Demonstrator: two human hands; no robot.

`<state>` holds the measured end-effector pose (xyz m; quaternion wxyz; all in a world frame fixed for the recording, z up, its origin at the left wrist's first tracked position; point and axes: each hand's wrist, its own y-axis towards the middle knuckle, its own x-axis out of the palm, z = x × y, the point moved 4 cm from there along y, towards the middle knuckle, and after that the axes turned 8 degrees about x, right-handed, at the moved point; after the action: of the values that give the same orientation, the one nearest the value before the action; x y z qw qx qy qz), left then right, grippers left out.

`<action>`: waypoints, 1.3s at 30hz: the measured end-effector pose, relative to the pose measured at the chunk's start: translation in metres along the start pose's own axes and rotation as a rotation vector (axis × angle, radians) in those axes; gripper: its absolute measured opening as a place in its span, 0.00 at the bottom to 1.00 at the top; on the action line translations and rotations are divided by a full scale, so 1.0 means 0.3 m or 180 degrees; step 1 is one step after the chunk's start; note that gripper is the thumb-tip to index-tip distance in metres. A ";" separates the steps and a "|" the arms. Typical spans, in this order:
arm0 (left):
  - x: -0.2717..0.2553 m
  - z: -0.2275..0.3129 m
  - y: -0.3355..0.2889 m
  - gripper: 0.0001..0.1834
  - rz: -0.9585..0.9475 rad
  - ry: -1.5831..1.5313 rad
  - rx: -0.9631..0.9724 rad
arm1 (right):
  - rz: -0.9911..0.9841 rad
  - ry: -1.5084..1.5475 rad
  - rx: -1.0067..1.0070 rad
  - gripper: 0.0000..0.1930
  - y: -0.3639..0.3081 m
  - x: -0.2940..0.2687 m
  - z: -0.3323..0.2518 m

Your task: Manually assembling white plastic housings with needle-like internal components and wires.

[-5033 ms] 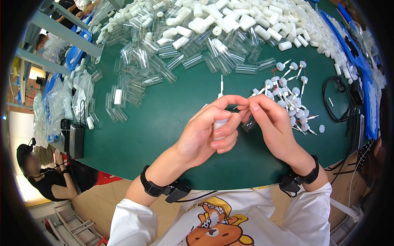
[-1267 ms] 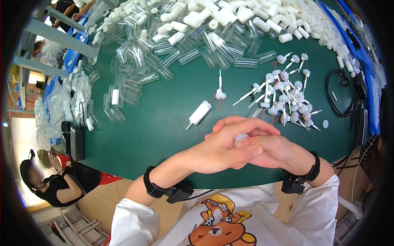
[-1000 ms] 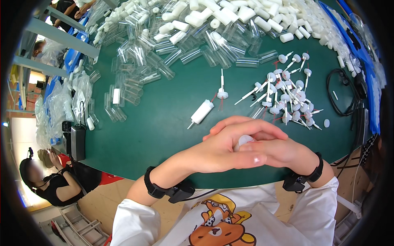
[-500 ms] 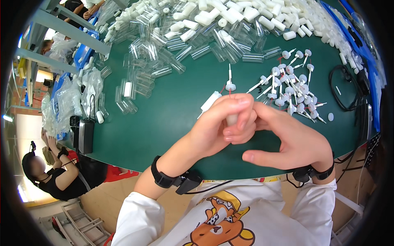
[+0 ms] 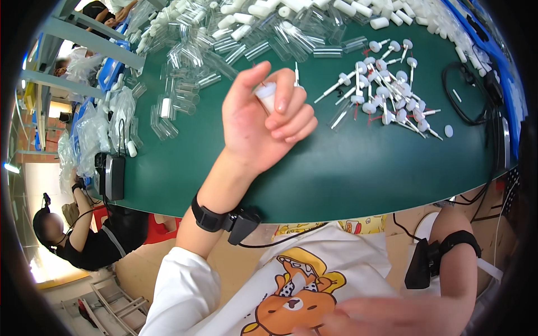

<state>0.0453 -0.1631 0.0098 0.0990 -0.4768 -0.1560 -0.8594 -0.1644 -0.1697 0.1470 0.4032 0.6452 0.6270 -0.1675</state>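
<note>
Head view: the left hand [image 5: 262, 120] grips a white-capped cylinder [image 5: 268, 97] over the surface [image 5: 358, 173], long axis tilted, capped end forward; the blurred right hand [image 5: 375, 316] is well apart, its state unclear.

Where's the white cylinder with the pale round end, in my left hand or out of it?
In: the white cylinder with the pale round end shows inside your left hand, with fingers curled around its side.

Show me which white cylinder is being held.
The white cylinder with a disc on its end, gripped by the left hand; those in the far heap lie loose.
</note>
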 end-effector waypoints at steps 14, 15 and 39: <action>0.015 -0.003 -0.010 0.25 -0.0687 0.0000 0.0088 | 0.0462 -0.0246 0.0763 0.18 -0.010 0.082 -0.043; 0.023 -0.004 -0.009 0.25 -0.0706 -0.0059 0.0054 | 0.0489 -0.0259 0.0889 0.18 -0.011 0.083 -0.055; 0.215 -0.377 -0.473 0.34 0.0240 0.2297 -0.0189 | 0.0784 0.1271 0.2031 0.19 -0.337 0.431 0.222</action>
<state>-0.1230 -0.0731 -0.0160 0.1655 -0.1509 -0.0683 -0.9722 -0.2202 -0.1423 -0.0189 0.0696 0.8284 0.5274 -0.1756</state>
